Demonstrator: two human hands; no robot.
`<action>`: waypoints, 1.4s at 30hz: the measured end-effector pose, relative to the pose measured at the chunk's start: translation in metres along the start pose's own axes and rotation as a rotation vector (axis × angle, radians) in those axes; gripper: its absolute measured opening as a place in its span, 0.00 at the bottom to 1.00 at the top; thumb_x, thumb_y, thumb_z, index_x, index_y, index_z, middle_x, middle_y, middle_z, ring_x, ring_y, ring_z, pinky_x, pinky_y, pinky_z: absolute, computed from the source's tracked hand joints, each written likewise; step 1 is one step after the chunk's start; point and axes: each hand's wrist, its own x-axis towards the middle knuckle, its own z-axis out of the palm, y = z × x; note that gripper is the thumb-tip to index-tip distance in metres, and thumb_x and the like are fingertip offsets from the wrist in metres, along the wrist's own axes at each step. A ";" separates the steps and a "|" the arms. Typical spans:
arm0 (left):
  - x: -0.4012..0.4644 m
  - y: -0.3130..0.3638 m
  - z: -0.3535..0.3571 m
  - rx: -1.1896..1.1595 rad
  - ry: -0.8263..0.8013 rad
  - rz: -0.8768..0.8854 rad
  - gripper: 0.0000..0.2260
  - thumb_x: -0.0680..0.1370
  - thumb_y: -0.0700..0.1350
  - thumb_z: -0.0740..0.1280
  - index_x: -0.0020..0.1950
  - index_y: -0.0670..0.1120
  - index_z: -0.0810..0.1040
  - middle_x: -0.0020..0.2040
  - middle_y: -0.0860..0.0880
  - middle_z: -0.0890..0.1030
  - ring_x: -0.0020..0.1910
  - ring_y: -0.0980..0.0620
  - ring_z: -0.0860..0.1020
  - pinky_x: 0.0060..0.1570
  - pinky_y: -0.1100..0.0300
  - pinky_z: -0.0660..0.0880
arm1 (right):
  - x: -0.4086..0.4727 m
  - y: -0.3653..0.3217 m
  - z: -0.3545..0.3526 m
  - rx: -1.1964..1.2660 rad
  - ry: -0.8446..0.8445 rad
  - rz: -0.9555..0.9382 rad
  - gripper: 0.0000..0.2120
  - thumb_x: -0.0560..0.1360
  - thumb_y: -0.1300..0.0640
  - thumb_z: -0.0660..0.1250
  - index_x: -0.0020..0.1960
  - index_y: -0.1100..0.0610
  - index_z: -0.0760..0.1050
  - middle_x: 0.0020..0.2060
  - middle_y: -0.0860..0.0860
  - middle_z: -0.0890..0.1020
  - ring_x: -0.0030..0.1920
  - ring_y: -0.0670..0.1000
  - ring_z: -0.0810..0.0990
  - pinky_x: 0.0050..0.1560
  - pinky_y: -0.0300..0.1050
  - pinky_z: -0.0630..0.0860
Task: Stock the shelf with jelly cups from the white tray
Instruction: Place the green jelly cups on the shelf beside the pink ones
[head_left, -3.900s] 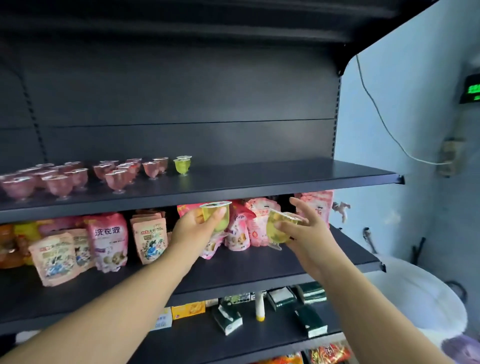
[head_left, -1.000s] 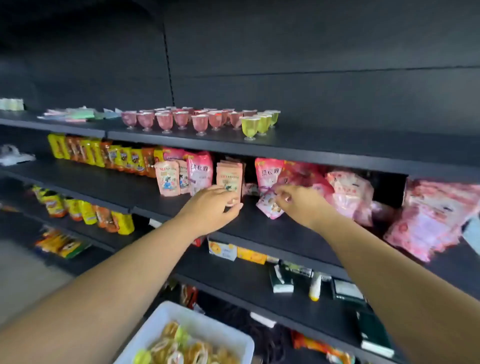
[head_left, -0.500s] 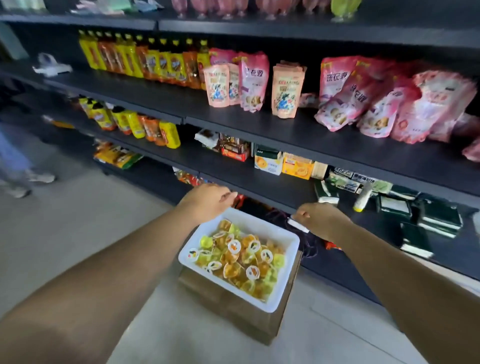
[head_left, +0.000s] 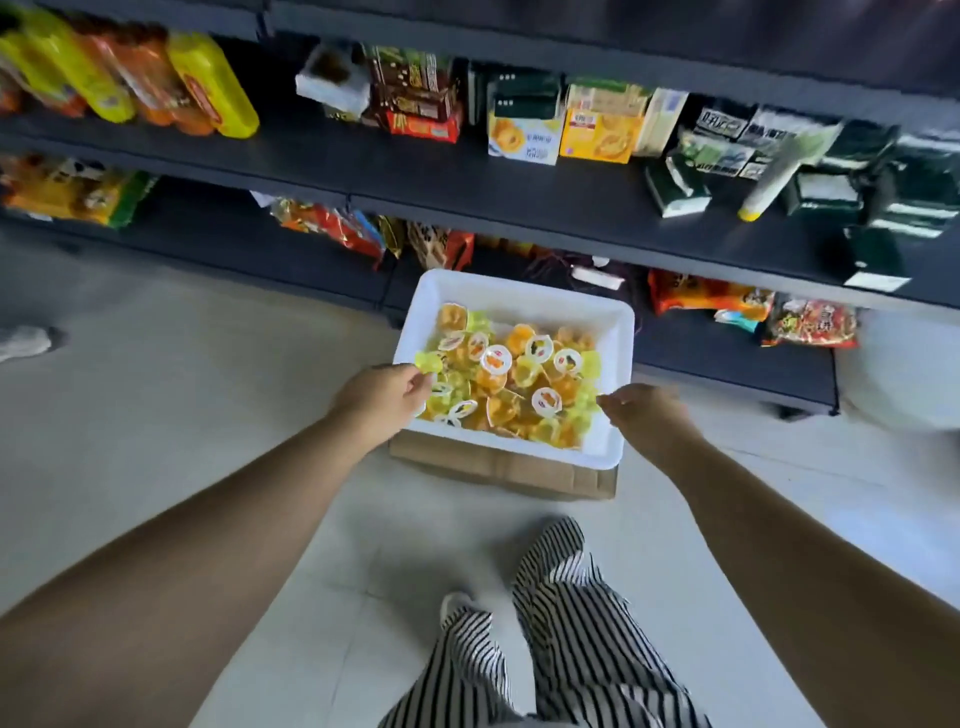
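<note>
The white tray sits low in front of the shelving, holding several yellow, green and orange jelly cups. My left hand is at the tray's left rim, and its thumb and forefinger pinch a yellow-green jelly cup. At the tray's near right corner, my right hand stretches its fingers toward the cups and holds nothing. The upper shelf with the stocked jelly cups is out of view.
A cardboard box carries the tray on the pale tiled floor. Dark shelves behind it hold bottles, boxes and snack packs. My striped trouser legs stand just short of the box. Another person's shoe shows at far left.
My view dropped from the upper shelves to the floor. Both hands came down from the shelf to the tray, and my left hand took hold of a yellow-green cup.
</note>
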 end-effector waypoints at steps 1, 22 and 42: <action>0.006 -0.005 0.008 -0.018 -0.028 -0.009 0.19 0.81 0.51 0.56 0.46 0.37 0.75 0.42 0.41 0.79 0.45 0.41 0.77 0.42 0.54 0.71 | 0.004 0.005 0.008 0.014 -0.007 0.044 0.16 0.79 0.49 0.57 0.50 0.59 0.78 0.51 0.57 0.81 0.52 0.59 0.77 0.46 0.45 0.70; 0.216 -0.084 0.171 -0.830 -0.059 -1.001 0.19 0.78 0.56 0.60 0.39 0.41 0.73 0.38 0.46 0.76 0.32 0.51 0.75 0.32 0.61 0.74 | 0.249 0.056 0.115 0.109 -0.068 0.559 0.21 0.78 0.49 0.59 0.31 0.60 0.64 0.28 0.54 0.68 0.39 0.56 0.70 0.31 0.43 0.61; 0.269 -0.087 0.206 -1.018 0.040 -1.295 0.15 0.77 0.54 0.64 0.44 0.42 0.69 0.37 0.47 0.72 0.34 0.52 0.73 0.49 0.55 0.78 | 0.257 0.056 0.130 0.671 -0.116 0.866 0.13 0.72 0.53 0.70 0.51 0.57 0.70 0.38 0.53 0.74 0.41 0.53 0.77 0.48 0.45 0.77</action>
